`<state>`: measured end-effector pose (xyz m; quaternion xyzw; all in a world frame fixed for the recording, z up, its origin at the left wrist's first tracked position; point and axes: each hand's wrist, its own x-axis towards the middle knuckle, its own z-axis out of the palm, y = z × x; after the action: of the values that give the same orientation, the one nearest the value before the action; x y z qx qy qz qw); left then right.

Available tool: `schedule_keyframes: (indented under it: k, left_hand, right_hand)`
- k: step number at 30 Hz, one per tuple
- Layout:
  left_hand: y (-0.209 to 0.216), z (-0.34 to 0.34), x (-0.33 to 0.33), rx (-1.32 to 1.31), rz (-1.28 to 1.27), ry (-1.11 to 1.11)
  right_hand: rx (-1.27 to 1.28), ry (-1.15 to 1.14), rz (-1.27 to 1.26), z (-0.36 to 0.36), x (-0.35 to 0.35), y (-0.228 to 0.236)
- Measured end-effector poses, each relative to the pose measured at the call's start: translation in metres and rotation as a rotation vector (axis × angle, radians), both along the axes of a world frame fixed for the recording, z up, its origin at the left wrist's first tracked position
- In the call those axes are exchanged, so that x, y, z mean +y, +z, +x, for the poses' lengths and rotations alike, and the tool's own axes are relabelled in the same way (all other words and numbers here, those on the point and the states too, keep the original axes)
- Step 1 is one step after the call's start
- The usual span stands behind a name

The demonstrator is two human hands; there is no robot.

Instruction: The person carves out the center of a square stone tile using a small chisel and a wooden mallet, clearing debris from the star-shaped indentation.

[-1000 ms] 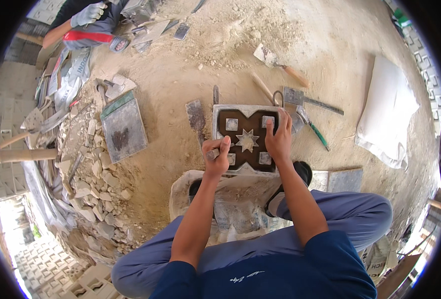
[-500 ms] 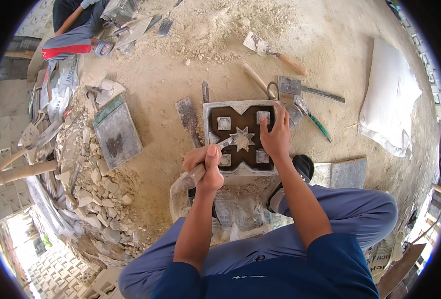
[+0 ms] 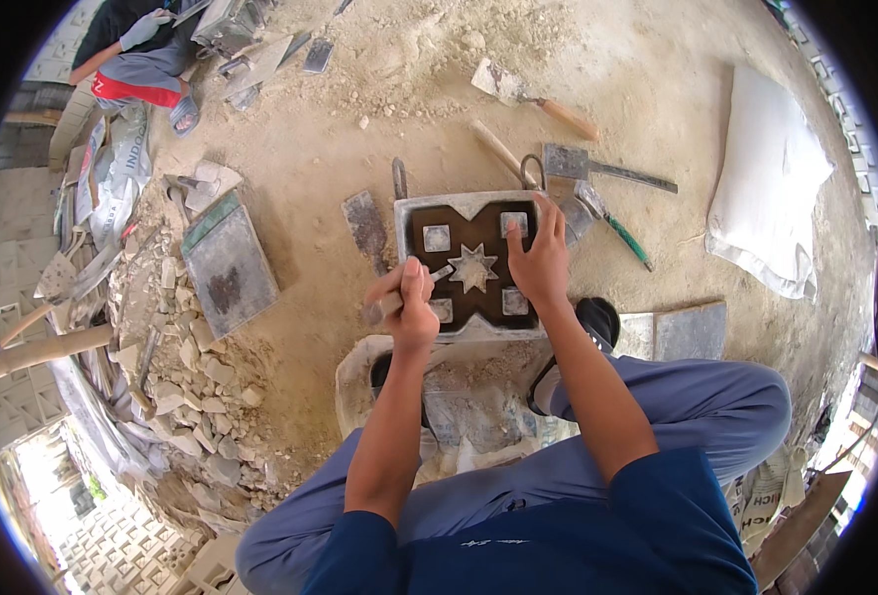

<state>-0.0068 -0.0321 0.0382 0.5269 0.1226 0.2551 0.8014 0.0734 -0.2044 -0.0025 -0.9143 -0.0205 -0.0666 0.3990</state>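
A square metal mould (image 3: 429,202) lies in front of me, with a brown recessed face, a raised star in the middle and small square blocks near the corners. My left hand (image 3: 407,302) is closed round the wooden handle (image 3: 389,303) of a small tool; its narrow pale tip (image 3: 444,272) points at the star from the left. Most of this tool is hidden by the fingers. My right hand (image 3: 541,260) rests on the mould's right side, fingers stretched along the upper right corner and thumb by a square block. Two upright loops stand at the mould's far edge.
Right of the mould lie a flat-bladed tool (image 3: 568,162), a green-handled tool (image 3: 625,238) and a white sack (image 3: 771,183). A trowel (image 3: 503,81) lies beyond. On the left are a flat plate (image 3: 229,270) and rubble (image 3: 196,397). Another person (image 3: 141,74) sits at far left.
My left hand has turned, and the tool's tip has moved up alongside the star. The whole view has shifted slightly. My right hand stays on the mould; the other person's gloved hand has moved.
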Motion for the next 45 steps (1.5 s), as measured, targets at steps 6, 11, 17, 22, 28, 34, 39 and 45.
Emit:
schedule_keyframes:
  k: [6,11,17,22,28,34,39,45]
  left_hand:
    - [-0.023,-0.007,0.001,-0.015,0.140,0.052]
    - [-0.020,-0.019,-0.007,-0.163,0.044,0.123]
    - [-0.022,-0.015,-0.005,-0.132,-0.017,0.149]
    - [-0.025,-0.003,-0.012,-0.029,0.102,0.288]
    - [0.044,-0.005,-0.019,-0.068,0.050,0.387]
    - [0.022,-0.001,-0.003,-0.191,0.094,0.263]
    - [0.012,0.007,-0.008,-0.066,0.244,0.298]
    - [0.015,0.018,-0.017,-0.119,0.389,0.447]
  right_hand:
    - [-0.044,0.016,0.061,0.005,0.007,0.005]
    - [-0.080,0.030,0.042,0.000,0.002,0.002]
    - [-0.016,-0.009,0.023,-0.003,0.004,0.005]
    - [0.006,0.002,0.051,-0.002,0.009,0.012]
    - [-0.018,-0.014,0.040,-0.004,0.000,0.006]
    - [-0.028,-0.003,0.065,-0.002,0.004,0.008]
    - [-0.044,0.000,0.075,-0.002,0.004,0.008]
    - [-0.024,-0.016,0.063,-0.003,0.004,0.008]
